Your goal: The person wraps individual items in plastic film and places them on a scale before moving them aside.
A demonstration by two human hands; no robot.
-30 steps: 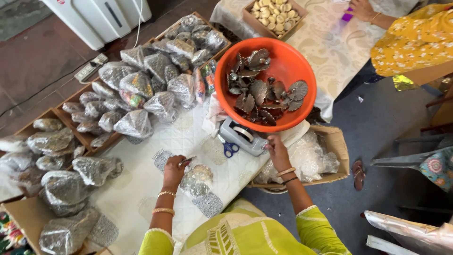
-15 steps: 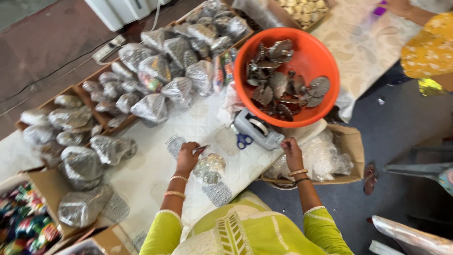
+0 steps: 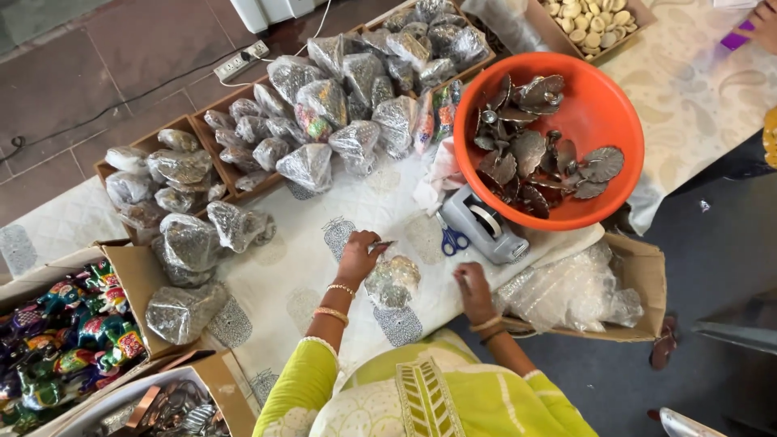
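My left hand pinches the gathered top of a small clear plastic bag with a silvery metal piece inside. The bag lies on the white patterned tablecloth just in front of me. My right hand rests on the cloth to the right of the bag, fingers drawn together, a little below the grey tape dispenser. Whether it holds anything is too small to tell. Blue-handled scissors lie beside the dispenser.
An orange bowl of dark leaf-shaped metal pieces stands behind the dispenser. Wooden trays hold several wrapped bags. A cardboard box of plastic bags is at right, colourful figurines at left. Another person's hand shows at top right.
My right hand has drawn back from the tape dispenser toward me. My left hand has stayed on the bag's top. The view has shifted leftward, showing the figurine box.
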